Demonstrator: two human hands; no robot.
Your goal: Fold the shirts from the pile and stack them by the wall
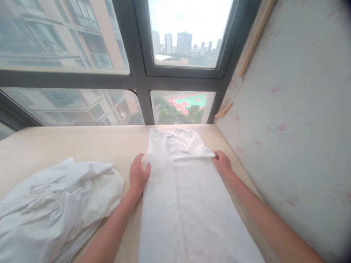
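Observation:
A long white coat (189, 197) lies spread lengthwise, its collar toward the window and small dark letters printed on its chest. Its left side looks folded in along a straight edge. Beside that edge rests my left hand (139, 173), fingers apart and thumb close to or touching the cloth. At the upper right, my right hand (222, 162) has its fingers closed on a pointed corner of the coat, near the shoulder. The coat's lower end runs out of view at the bottom.
A crumpled heap of white cloth (60, 208) lies at the left on the pale wooden surface (109, 142). A flower-patterned wall (290, 120) borders the right side, with peeling paper (223, 111) at its corner. Dark window frames (141, 78) stand behind the far edge.

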